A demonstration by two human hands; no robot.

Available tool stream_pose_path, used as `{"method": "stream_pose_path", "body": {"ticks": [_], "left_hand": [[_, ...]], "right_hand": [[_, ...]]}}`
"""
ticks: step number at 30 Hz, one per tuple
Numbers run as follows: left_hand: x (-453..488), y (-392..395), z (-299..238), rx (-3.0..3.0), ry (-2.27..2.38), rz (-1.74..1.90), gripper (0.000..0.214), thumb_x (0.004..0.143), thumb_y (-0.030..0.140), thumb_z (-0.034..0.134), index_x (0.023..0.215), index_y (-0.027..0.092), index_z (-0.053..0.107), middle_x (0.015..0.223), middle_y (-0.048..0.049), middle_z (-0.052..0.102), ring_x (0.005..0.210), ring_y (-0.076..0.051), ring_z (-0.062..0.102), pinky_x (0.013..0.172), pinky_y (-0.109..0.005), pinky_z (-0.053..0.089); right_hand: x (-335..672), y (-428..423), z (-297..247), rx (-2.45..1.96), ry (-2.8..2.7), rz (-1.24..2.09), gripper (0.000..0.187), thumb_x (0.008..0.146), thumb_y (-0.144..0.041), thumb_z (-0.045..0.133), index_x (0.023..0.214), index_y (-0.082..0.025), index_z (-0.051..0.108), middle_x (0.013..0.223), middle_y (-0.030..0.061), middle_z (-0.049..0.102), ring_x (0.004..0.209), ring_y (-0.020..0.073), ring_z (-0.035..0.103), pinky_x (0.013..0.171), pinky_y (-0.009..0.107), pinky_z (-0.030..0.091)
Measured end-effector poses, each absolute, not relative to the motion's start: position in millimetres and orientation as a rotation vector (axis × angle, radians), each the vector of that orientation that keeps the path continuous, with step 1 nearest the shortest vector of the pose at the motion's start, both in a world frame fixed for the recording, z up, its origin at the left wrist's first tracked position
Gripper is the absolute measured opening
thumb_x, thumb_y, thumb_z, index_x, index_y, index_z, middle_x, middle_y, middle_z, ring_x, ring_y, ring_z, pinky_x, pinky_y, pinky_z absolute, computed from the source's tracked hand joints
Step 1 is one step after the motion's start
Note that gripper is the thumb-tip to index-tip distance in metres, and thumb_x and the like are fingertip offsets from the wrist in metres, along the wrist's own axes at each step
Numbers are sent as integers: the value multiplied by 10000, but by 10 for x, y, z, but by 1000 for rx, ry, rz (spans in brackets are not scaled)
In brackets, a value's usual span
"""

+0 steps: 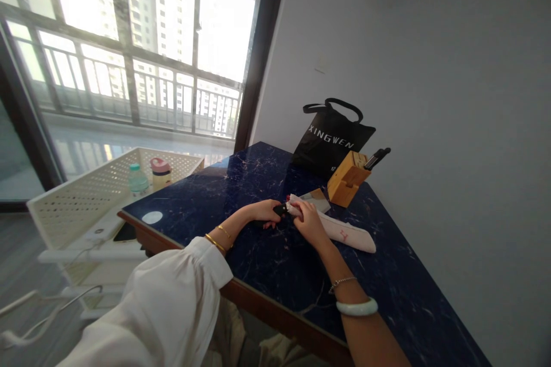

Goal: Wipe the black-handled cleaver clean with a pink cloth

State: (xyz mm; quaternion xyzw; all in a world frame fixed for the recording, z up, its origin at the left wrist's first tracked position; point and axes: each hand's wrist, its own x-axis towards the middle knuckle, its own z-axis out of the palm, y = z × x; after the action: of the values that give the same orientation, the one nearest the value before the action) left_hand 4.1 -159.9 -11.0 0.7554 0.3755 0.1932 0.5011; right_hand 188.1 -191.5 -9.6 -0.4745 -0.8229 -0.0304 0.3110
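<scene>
Fingers of my left hand (pixel 264 211) are closed round the black handle of a knife (pixel 280 209), low over the dark blue tabletop. What looks like its broad, shiny blade (pixel 318 200) shows beyond my right hand, partly covered. My right hand (pixel 307 222) pinches one end of a long, pale pink folded cloth (pixel 350 235) close to where handle and blade meet. The cloth's other end lies to the right on the table and bears a small pink pattern. A small red spot shows by the cloth's near end; its kind is unclear.
On the dark blue marbled table (pixel 241 178) stand a wooden knife block (pixel 344 186) with black-handled tools and a black tote bag (pixel 329 140) against the wall. A white round sticker (pixel 152 217) marks the left corner. A white cart (pixel 77 200) with bottles adjoins the left side.
</scene>
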Motion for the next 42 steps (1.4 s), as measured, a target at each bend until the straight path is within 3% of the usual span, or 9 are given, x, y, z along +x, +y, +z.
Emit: {"method": "stream_pose_path", "body": {"ticks": [4,19,29,37,42], "left_hand": [[44,-1608,-104,1836,901,475,275,624,84,502,882,163,447,464,72,546,318,-71,470,316,-141,376],[40,-1600,-117,1851,919,488,278,637,108,512,902,156,441,470,68,553,304,-65,459,310,-136,358],[25,-1631,-86,1858,939,466,240,647,127,520,879,157,465,467,66,552,307,-62,460,310,-134,356],[40,-1640,-81,1860,945,459,276,646,115,515,911,163,454,476,74,545,307,-56,455,321,-131,366],[34,-1644,-65,1868,933,446,265,665,143,524,920,163,454,497,63,555,320,-60,466,332,-139,375]], "right_hand": [[1888,-1944,-81,-1251,-2157,-97,357,650,-81,417,972,-178,537,942,55,541,885,198,443,816,329,361],[1805,-1931,-97,-1177,-2132,-82,372,719,-66,361,1044,-155,518,986,76,531,944,196,426,854,333,342],[1862,-1913,-102,-1306,-2114,-92,245,642,-89,425,854,-178,511,839,46,523,834,189,440,774,306,371],[1798,-1933,-72,-1173,-2101,-127,387,683,-57,378,1033,-165,504,989,77,528,930,207,430,848,341,350],[1779,-1916,-50,-1225,-2104,-131,335,657,-75,401,959,-166,514,940,70,540,895,205,437,822,334,359]]}}
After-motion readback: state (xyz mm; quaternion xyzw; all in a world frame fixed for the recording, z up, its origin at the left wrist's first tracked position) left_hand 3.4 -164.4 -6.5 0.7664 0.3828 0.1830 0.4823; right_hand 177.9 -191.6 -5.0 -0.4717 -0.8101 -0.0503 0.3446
